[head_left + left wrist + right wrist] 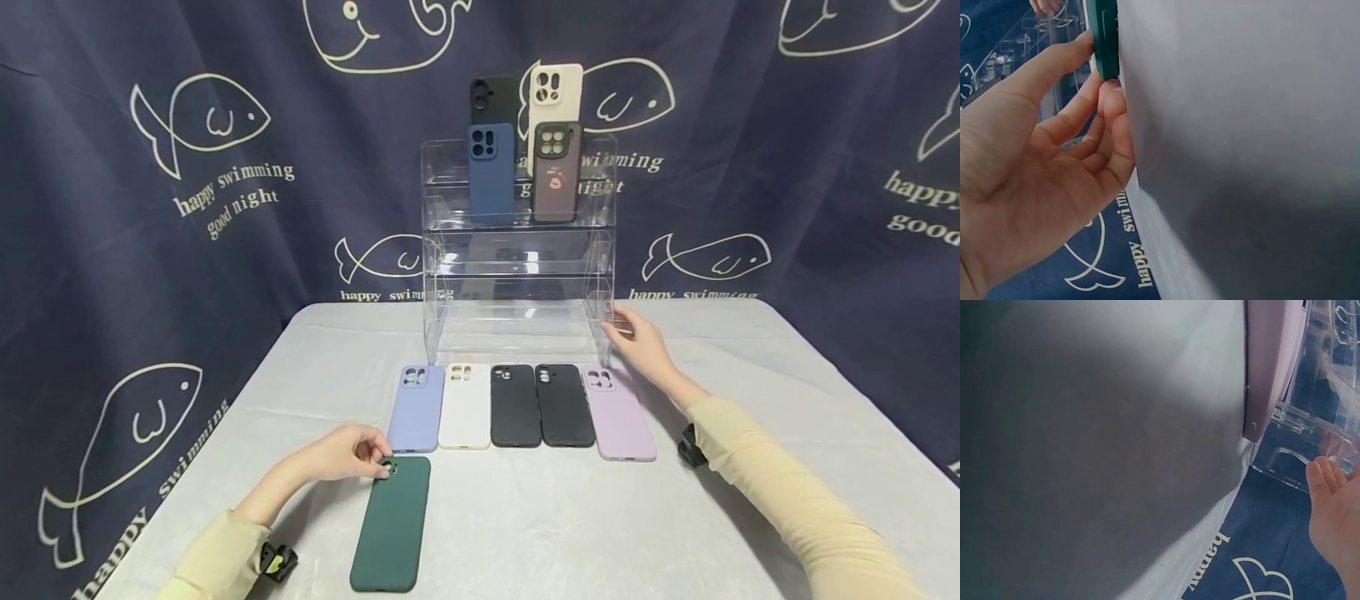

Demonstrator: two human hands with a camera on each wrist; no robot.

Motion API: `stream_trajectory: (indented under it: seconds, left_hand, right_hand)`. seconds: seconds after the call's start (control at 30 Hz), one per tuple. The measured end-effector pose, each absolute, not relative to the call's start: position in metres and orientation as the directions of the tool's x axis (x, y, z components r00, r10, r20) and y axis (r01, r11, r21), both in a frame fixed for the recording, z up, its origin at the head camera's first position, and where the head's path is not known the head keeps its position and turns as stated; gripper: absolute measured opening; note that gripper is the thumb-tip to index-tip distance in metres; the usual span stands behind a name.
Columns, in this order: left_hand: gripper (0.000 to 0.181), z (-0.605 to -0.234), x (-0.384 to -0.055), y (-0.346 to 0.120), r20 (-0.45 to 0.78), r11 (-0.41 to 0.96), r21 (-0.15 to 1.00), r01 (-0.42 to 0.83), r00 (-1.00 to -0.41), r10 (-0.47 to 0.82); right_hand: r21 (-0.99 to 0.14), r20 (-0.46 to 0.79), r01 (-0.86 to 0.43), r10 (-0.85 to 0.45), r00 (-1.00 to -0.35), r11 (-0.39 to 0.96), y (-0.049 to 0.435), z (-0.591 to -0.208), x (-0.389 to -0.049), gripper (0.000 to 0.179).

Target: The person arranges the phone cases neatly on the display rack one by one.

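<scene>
My left hand (341, 454) pinches the upper left corner of a dark green phone case (392, 525) lying on the table. In the left wrist view the thumb is on one face of the green case (1105, 40), with fingertips at its edge. My right hand (639, 340) touches the lower right side of a clear stepped display rack (517, 321). Close below that hand lies a lilac phone case (621, 421). The right wrist view has the fingers (1322, 481) fairly straight against the clear side panel (1282, 465).
Left of the lilac case, a periwinkle case (416, 412), a white case (465, 412) and two black cases (515, 412) lie in a row before the rack. Its upper tiers hold a blue case (492, 179), a brownish case (557, 187), a cream case (566, 92) and a dark case (498, 100).
</scene>
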State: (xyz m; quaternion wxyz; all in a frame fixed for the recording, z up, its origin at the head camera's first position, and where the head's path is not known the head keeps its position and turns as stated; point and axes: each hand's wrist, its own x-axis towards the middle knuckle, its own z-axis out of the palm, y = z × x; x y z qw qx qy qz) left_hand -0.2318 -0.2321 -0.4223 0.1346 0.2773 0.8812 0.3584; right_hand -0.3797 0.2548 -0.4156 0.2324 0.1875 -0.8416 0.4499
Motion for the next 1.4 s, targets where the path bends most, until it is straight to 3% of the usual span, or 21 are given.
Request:
stream_trajectory:
  seconds: [0.2,0.5,1.07,1.4]
  left_hand:
    - [0.017,-0.417,-0.226,-0.226,-0.037,0.615,0.671,0.413,-0.811,0.584]
    - [0.019,-0.409,-0.223,-0.212,0.106,0.569,0.658,0.493,-0.809,0.578]
    - [0.030,-0.398,-0.233,-0.185,0.201,0.489,0.769,0.412,-0.882,0.427]
    - [0.033,-0.393,-0.241,-0.178,0.191,0.442,0.835,0.329,-0.925,0.328]
  right_hand:
    - [-0.670,0.560,-0.529,-0.112,-0.821,0.521,0.254,-0.414,-0.378,0.042]
    - [-0.673,0.548,-0.516,-0.111,-0.829,0.530,0.256,-0.414,-0.379,0.042]
    - [-0.686,0.530,-0.496,-0.101,-0.842,0.533,0.256,-0.417,-0.379,0.043]
    - [-0.687,0.528,-0.495,-0.103,-0.843,0.532,0.255,-0.415,-0.379,0.044]
